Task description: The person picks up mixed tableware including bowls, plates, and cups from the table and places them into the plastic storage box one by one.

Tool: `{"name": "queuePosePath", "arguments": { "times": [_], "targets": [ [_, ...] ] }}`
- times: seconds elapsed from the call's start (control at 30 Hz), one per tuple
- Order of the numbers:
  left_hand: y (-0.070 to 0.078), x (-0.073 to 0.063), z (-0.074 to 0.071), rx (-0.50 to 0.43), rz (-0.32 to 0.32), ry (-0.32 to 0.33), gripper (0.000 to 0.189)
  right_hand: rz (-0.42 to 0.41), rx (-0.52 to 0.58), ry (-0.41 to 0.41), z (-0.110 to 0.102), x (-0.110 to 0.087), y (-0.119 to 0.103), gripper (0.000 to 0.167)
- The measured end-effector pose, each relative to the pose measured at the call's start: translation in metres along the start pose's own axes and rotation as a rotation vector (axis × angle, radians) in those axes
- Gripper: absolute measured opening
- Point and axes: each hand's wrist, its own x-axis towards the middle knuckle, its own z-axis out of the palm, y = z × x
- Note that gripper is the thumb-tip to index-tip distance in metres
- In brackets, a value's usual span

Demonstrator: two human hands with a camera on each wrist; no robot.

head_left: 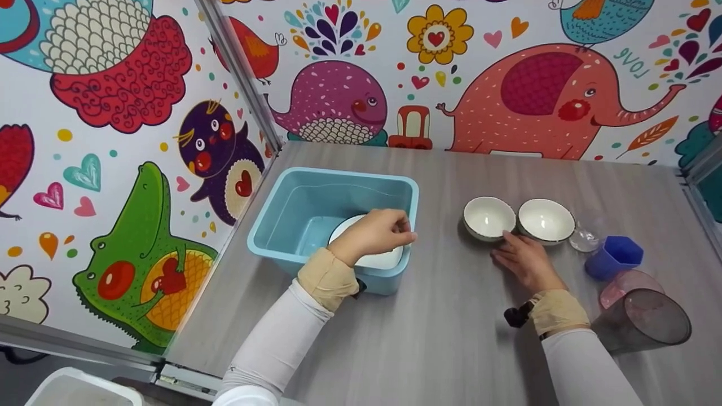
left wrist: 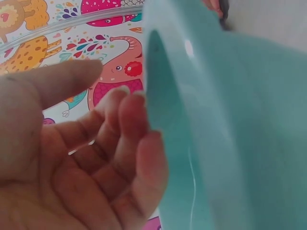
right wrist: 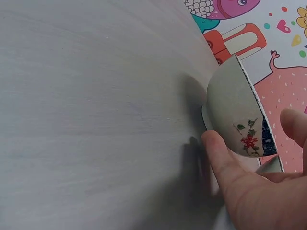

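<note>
My left hand (head_left: pixel 372 237) is above the right part of a light blue plastic basin (head_left: pixel 333 171). Its fingers (left wrist: pixel 152 158) are loosely bent close to the basin's rim, with nothing between them and the thumb. A white round dish (head_left: pixel 344 225) with a dark rim lies inside, partly hidden by this hand. At the near side of the left white bowl (head_left: pixel 489 215) is my right hand (head_left: pixel 530 262). One fingertip reaches the bowl's lower side, near a red flower print, and the thumb is beyond the rim. A second white bowl (head_left: pixel 546 219) stands beside it.
Right of the bowls stand a clear glass (head_left: pixel 585 239), a blue angular cup (head_left: pixel 615 257), a pink transparent cup (head_left: pixel 627 285) and a grey transparent cup (head_left: pixel 643 321). Printed walls border the grey wooden table (head_left: pixel 428 338) at the back and left. A white container (head_left: pixel 84 389) sits below the left edge.
</note>
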Motion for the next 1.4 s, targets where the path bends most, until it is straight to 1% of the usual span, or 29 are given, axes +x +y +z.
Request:
{"name": "queuePosePath", "arguments": {
  "times": [0.07, 0.23, 0.33, 0.5, 0.73, 0.9, 1.0, 1.13, 1.2, 1.27, 1.4],
  "targets": [
    [0.0, 0.0, 0.001, -0.001, 0.001, 0.002, 0.022, 0.011, 0.014, -0.001, 0.0, 0.001, 0.0, 0.06],
    [0.002, 0.001, 0.002, 0.003, 0.007, 0.001, 0.023, 0.035, 0.037, -0.019, 0.0, 0.004, 0.0, 0.076],
    [0.002, 0.002, 0.002, 0.006, 0.005, 0.001, 0.023, 0.045, 0.052, -0.032, 0.0, 0.005, -0.001, 0.079],
    [0.002, 0.003, 0.002, 0.006, 0.009, 0.003, 0.022, 0.055, 0.069, -0.039, 0.0, 0.007, -0.003, 0.068],
    [0.002, 0.003, 0.003, 0.008, 0.013, 0.004, 0.023, 0.075, 0.138, -0.064, -0.001, 0.012, -0.003, 0.04],
    [0.002, 0.002, 0.002, -0.002, 0.014, 0.004, 0.022, 0.075, 0.154, -0.067, 0.0, 0.017, -0.003, 0.035],
    [0.001, 0.002, 0.002, -0.007, 0.019, 0.008, 0.022, 0.075, 0.161, -0.073, 0.001, 0.019, -0.003, 0.042],
    [0.001, 0.002, 0.002, -0.012, 0.02, 0.007, 0.021, 0.076, 0.168, -0.085, 0.003, 0.02, -0.003, 0.066],
    [0.001, 0.002, 0.002, -0.015, 0.018, 0.005, 0.021, 0.075, 0.176, -0.087, 0.004, 0.019, -0.003, 0.072],
    [0.001, 0.003, 0.001, -0.019, 0.017, 0.004, 0.022, 0.075, 0.193, -0.085, 0.005, 0.019, -0.003, 0.073],
    [0.0, 0.003, 0.001, -0.024, 0.021, 0.015, 0.023, 0.078, 0.206, -0.079, 0.007, 0.016, -0.006, 0.06]
  ]
}}
